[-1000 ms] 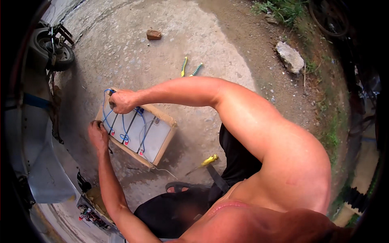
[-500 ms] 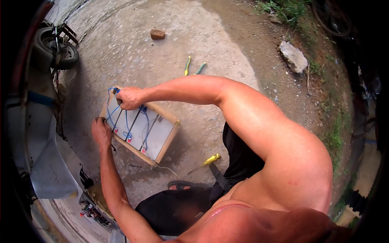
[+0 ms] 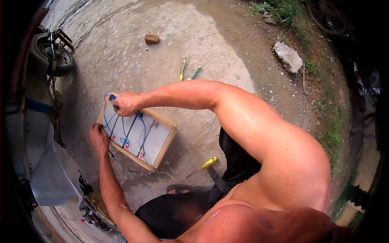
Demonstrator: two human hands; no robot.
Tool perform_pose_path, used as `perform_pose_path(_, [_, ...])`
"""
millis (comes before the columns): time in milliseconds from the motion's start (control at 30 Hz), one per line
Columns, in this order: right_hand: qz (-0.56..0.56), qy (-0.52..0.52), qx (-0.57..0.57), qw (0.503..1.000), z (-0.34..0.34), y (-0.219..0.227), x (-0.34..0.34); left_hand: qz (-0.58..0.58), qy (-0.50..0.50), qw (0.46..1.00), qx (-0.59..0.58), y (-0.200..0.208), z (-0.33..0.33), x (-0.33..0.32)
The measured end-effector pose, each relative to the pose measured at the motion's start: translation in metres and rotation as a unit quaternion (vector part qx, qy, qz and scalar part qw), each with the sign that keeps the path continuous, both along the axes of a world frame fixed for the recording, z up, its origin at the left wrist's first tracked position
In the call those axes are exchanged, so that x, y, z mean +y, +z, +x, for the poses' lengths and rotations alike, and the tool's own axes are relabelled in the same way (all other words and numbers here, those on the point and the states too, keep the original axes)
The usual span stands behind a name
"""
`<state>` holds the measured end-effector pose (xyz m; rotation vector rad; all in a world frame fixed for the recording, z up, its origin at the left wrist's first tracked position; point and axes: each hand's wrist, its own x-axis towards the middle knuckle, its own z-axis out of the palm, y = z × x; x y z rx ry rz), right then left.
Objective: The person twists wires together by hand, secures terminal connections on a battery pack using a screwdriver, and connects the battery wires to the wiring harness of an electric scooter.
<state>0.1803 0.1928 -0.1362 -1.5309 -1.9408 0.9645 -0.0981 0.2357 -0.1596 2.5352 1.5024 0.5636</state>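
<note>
From the head view: outdoors, on rough, pale concrete [image 3: 170,36] strewn with grit, giving way on the right to brown dirt and green grass [image 3: 283,12]. Along the left, a grey metal panel [image 3: 52,178] and a black-tyred wheel [image 3: 64,65]. Counted on the ground: one reddish brick [image 3: 152,39], one whitish rock [image 3: 289,57], one yellow-handled screwdriver [image 3: 210,162], one hand tool [image 3: 182,70] with two yellow-and-green handles, partly hidden by the right arm [image 3: 178,95]. In the tan-rimmed box [image 3: 165,146]: four grey blocks [image 3: 158,139] side by side, several blue wires [image 3: 139,116] across them, three red spots [image 3: 127,146] near the closer edge. Set on the concrete, left end between both hands, remainder stretching off to their right. At the near left corner, the left hand [image 3: 99,139], fingers bent and touching the rim; whether gripping, impossible to tell. Over the far left corner, the right hand [image 3: 126,104], fingers curled inward beside the blue wires; anything grasped inside, hidden.
</note>
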Motion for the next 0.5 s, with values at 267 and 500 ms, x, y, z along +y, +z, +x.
perform_pose_path(267, [0.024,-0.014,-0.004,1.000,0.002,-0.003,-0.005,-0.053,0.050,0.996,-0.043,0.001,-0.007,0.004])
perform_pose_path(500, [0.013,-0.016,0.019,1.000,-0.004,-0.001,-0.007,-0.043,0.041,0.998,0.014,0.002,-0.018,0.002])
